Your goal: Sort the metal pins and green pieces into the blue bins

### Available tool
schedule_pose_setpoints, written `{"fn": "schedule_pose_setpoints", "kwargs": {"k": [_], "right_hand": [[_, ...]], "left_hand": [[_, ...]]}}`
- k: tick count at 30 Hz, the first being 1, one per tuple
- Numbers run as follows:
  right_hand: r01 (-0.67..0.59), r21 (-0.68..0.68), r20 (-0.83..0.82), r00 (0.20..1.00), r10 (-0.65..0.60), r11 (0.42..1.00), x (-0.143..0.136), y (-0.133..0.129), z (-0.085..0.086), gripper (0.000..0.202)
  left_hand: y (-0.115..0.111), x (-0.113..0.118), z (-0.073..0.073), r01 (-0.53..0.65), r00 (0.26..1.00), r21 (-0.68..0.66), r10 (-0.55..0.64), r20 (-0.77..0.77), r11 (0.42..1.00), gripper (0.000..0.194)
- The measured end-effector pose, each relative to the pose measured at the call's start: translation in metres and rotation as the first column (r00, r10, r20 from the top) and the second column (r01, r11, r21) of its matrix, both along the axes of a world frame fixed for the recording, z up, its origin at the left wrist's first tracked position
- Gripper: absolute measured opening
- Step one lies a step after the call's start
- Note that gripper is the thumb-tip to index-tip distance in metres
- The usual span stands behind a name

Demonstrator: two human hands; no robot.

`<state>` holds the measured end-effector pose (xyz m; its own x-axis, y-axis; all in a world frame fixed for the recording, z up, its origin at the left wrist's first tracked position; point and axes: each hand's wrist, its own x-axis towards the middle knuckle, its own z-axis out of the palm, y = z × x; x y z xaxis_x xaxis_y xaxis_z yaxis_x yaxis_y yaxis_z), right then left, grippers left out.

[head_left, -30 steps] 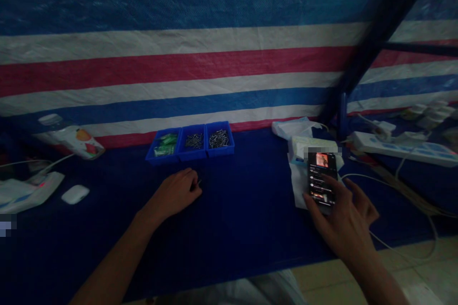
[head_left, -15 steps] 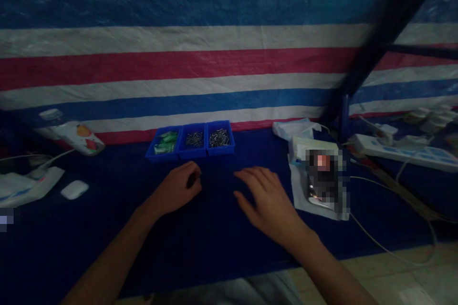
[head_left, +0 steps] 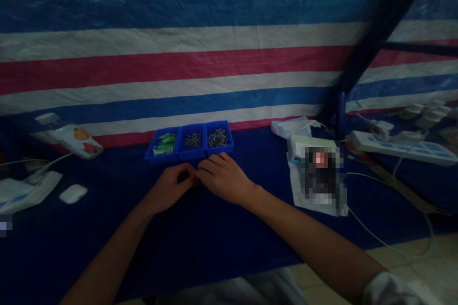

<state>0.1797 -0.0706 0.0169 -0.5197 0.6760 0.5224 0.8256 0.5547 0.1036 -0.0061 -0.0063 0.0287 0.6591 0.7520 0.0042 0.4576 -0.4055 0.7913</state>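
Note:
My left hand [head_left: 172, 186] is closed in a pinch just in front of the blue bins, and whatever sits between its fingertips is too small to make out. My right hand [head_left: 225, 178] meets it from the right, fingers bent and closed at the left fingertips; its grip is hidden. Behind them stand three joined blue bins. Green packets [head_left: 165, 144] lie in the left bin [head_left: 148, 152]. Small metal screws [head_left: 193, 140] fill the middle bin [head_left: 191, 154], and more screws [head_left: 218, 137] the right bin [head_left: 231, 143].
At left are a clear bottle [head_left: 78, 140], a white case [head_left: 73, 193] and a white power strip [head_left: 32, 195]. To the right lie a tissue pack [head_left: 296, 147], a blurred-out item on white paper [head_left: 296, 190], another power strip [head_left: 404, 147] and cables. A striped tarp [head_left: 214, 66] hangs behind.
My right hand has moved left and its spread fingers have closed against my left fingertips. My left hand has stayed nearly in place.

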Motion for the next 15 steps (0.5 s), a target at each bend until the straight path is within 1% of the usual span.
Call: {"fn": "schedule_pose_setpoints", "kwargs": {"k": [3,5,7,10,13,15], "right_hand": [[0.037,-0.039,-0.052,0.998,-0.039,0.999,0.002,0.002,0.000,0.016],[0.052,-0.070,-0.087,0.995,-0.058,0.996,0.001,0.004,-0.002,0.014],[0.055,-0.073,-0.096,0.993,-0.062,0.996,0.000,0.004,-0.003,0.014],[0.055,-0.075,-0.088,0.994,-0.062,0.996,-0.002,0.004,0.000,0.015],[0.050,-0.155,-0.143,0.987,-0.072,0.987,-0.004,0.006,0.007,0.021],[0.035,-0.230,-0.253,0.963,-0.094,0.973,-0.005,0.009,0.012,0.029]], "left_hand": [[-0.001,-0.001,0.002,0.007,1.000,0.005,-0.007,0.003,1.000,0.028],[-0.001,0.000,0.002,0.001,1.000,0.054,0.000,-0.005,0.999,0.030],[0.000,0.000,0.001,-0.004,1.000,0.111,0.006,-0.018,0.994,0.031],[0.002,-0.001,0.001,0.003,1.000,0.143,0.000,-0.024,0.990,0.034],[0.005,-0.004,0.003,-0.043,0.999,0.164,0.045,-0.014,0.986,0.035],[0.007,-0.007,0.004,-0.098,0.995,0.194,0.095,0.025,0.976,0.037]]}}
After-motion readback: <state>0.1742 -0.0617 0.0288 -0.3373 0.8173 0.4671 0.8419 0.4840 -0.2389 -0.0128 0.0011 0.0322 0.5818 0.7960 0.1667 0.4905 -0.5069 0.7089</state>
